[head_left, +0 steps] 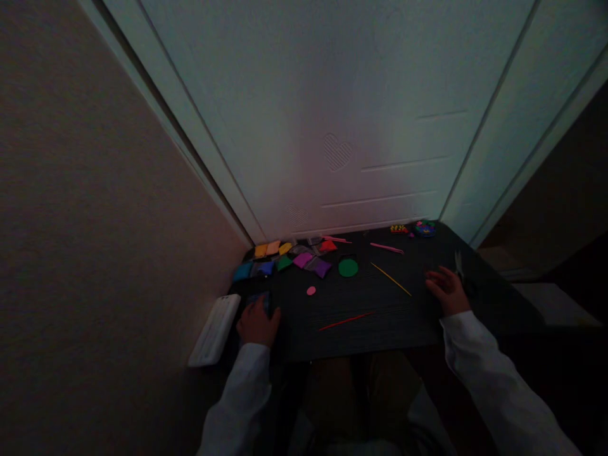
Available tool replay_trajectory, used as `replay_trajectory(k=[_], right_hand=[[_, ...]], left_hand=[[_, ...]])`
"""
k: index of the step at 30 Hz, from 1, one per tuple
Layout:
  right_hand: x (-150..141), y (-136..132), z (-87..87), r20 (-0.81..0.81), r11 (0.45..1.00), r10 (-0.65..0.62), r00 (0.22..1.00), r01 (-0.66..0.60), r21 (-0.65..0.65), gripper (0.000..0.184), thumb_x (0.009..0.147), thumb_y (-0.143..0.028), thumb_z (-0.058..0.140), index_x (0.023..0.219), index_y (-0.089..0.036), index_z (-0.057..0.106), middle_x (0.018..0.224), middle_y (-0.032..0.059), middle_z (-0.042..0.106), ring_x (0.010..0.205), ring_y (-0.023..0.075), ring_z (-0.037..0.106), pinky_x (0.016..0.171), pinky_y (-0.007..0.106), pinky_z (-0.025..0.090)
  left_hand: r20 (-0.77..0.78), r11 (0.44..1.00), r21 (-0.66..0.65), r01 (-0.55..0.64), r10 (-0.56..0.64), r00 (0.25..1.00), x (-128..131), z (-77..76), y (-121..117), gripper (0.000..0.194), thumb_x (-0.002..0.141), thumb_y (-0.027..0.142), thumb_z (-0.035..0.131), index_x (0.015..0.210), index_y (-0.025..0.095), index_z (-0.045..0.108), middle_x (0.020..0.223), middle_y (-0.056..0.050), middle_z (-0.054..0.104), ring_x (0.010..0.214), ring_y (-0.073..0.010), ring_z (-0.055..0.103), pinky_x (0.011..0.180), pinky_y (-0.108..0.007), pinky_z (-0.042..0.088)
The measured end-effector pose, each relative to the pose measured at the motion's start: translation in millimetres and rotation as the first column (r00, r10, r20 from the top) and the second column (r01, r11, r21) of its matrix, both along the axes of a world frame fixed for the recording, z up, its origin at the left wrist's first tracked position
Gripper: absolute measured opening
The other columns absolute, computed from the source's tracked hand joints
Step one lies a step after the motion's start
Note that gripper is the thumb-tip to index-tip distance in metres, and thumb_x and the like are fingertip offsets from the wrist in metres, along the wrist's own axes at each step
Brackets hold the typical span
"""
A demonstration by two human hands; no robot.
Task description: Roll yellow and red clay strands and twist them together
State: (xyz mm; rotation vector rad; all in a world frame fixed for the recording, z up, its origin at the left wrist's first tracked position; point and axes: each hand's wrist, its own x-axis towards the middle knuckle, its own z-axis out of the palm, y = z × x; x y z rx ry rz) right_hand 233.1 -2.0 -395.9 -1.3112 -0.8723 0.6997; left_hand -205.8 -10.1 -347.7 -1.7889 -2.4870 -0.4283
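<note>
My left hand (259,324) rests at the table's left side, thumb apart from the fingers, on or just over a dark flat object (260,297) that I cannot name in the dim light. My right hand (447,291) hovers or rests at the right, fingers loosely bent and apart, with nothing visible in it. Right beside it lie scissors (458,263), blades pointing away. Between the hands are a red thin stick (346,322), a yellow stick (391,279), a small pink disc (311,291) and a green disc (348,268).
Several coloured packets (285,262) lie at the back left of the dark table (294,339). A pink tool (387,247) and small colourful pieces (425,228) sit at the back right. A white long box (215,330) stands by the left wall. A white panel (304,114) closes off the back.
</note>
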Motion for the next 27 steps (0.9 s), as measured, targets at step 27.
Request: replay_trajectory(k=[27], right_hand=[[-4, -2, 2.8, 0.002, 1.000, 0.008, 1.000, -0.008, -0.008, 0.062, 0.052, -0.038, 0.068, 0.106, -0.023, 0.041, 0.096, 0.0055, 0.056, 0.083, 0.0165, 0.053, 0.082, 0.041, 0.040]], left_hand=[[-0.059, 0.946, -0.040, -0.321, 0.319, 0.946, -3, -0.9, -71, 0.076, 0.064, 0.063, 0.034, 0.126, 0.021, 0.019, 0.112, -0.016, 0.047, 0.108, -0.0329, 0.035, 0.081, -0.050, 0.020]])
